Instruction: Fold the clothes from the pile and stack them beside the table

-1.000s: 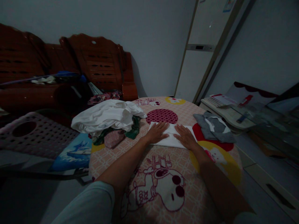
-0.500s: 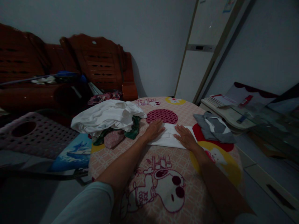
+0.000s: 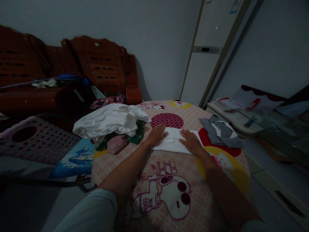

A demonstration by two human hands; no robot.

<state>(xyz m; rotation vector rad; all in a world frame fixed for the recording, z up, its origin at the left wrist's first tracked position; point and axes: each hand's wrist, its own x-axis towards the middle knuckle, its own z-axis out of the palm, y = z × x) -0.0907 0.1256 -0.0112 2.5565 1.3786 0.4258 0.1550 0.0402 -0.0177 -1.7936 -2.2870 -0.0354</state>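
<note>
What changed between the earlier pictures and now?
The left hand slid leftward along the folded white cloth, uncovering more of its middle. Nothing was visibly grasped or let go. The right hand stayed on the cloth's right part; the clothes pile and grey garment stayed put.

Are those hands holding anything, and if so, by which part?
Nothing is gripped: the left hand lies flat on the left end of the white cloth, the right hand flat towards its right end.
</note>
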